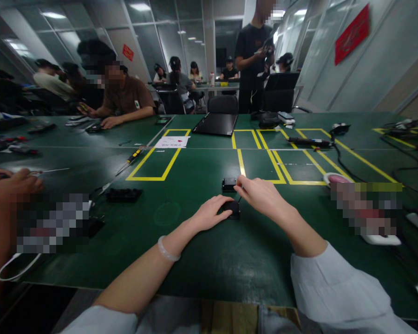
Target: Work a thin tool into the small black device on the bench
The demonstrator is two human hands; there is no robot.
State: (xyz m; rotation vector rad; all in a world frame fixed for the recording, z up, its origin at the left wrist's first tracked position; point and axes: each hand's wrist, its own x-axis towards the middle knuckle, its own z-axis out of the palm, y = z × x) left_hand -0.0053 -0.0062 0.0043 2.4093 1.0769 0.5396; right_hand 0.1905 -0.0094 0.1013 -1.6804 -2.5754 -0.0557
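My left hand (212, 212) holds a small black box-shaped part (234, 209) against the green table (195, 260), its fingers over the top and the thumb along the near side. My right hand (259, 194) is closed in a pinch just above and to the right of that part. From its fingertips a thin dark rod (240, 199) slants down toward the part; its kind is too small to tell. A second small black box-shaped part (229, 184) lies just beyond my left hand, close to the right fingertips.
At left are a ridged black piece (124, 195), a yellow-black screwdriver (135, 155) and another person's hand (16, 183) near the edge. A white paper (172, 141) and a flat black panel (215, 124) lie farther back. A white-edged object (383, 239) and cables (409, 130) are at right.
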